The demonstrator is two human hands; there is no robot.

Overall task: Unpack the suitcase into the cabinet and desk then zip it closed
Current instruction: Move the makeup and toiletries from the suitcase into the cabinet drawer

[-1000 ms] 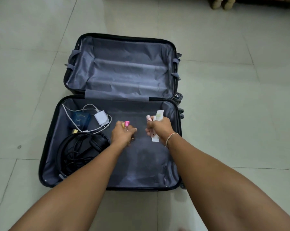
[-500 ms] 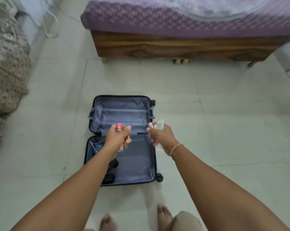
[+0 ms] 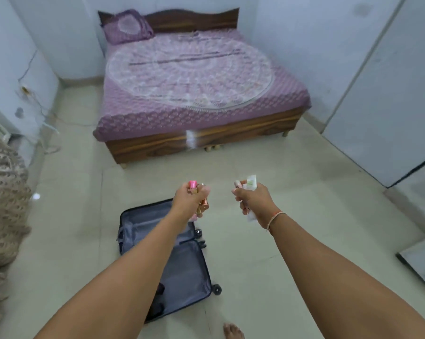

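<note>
Presently, small light cosmetic tubes (image 3: 198, 201) are clenched in the left hand (image 3: 190, 199) and a soft white tube (image 3: 250, 185) in the right hand (image 3: 253, 200), above the open suitcase (image 3: 177, 263) on the floor; judged slippery, best gripped mid-body.

So the open suitcase (image 3: 182, 265) lies flat on the floor (image 3: 267, 241), under the left arm. Left hand (image 3: 190, 200) and right hand (image 3: 251, 199) hover side by side above it, apart. Bed (image 3: 196, 94) sits beyond, pillow (image 3: 128, 26) on its far left corner.
</note>
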